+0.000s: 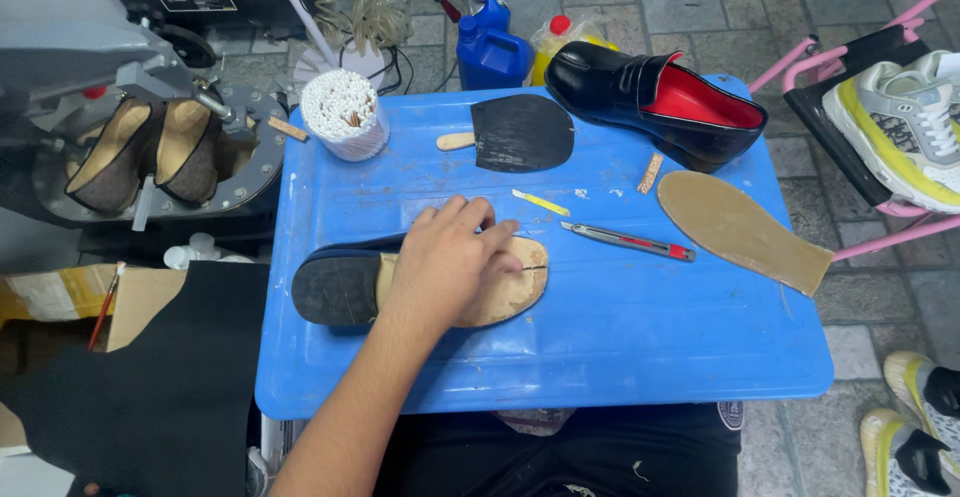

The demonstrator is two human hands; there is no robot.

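Hand: your left hand (452, 257) lies flat, fingers spread, gripping nothing, pressing the upturned black shoe with tan leather sole (420, 287).
Shoe: on the blue plastic tray-table (620, 347), toward its left edge.
Risk: uneven pressure may let the sole shift.
Knife: the grey-and-red utility knife (628, 242) lies just right of the shoe; a stray reach could cut you.

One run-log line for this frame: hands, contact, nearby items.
left hand flat on upturned shoe sole | right hand not in view | blue table | box cutter beside, untouched | black shoe at far edge
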